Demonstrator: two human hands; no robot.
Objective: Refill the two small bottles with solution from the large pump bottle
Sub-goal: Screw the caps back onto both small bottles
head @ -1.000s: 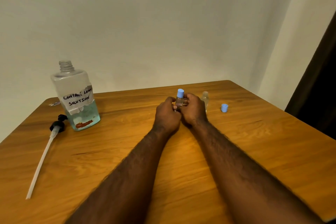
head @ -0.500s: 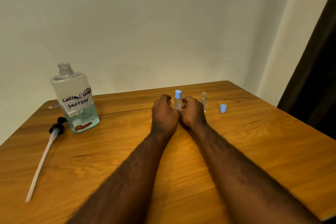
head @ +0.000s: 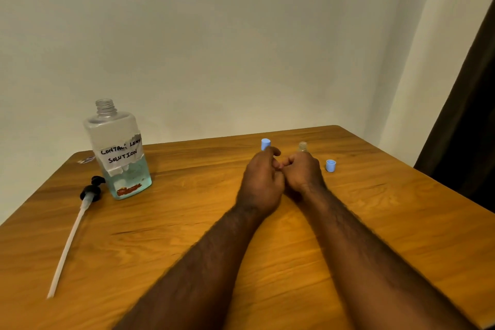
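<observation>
Left hand (head: pixel 263 182): fingers curled, capped small bottle (head: pixel 265 144) poking up at their 12, body hidden; can't tell if gripped. Right hand (head: pixel 304 173): fingers loosely curled, nothing seen in them. Open small bottle (head: pixel 302 146) upright just behind at 12, clear, fill level hidden. Loose blue cap (head: pixel 331 165) at 3, mouth up; right hand nearer. Large bottle (head: pixel 120 158) well off at 9.

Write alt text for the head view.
Left hand and right hand, fingers curled, close together before a capped small bottle and an open small bottle. A loose cap lies right; the large bottle and its pump sit left.
</observation>
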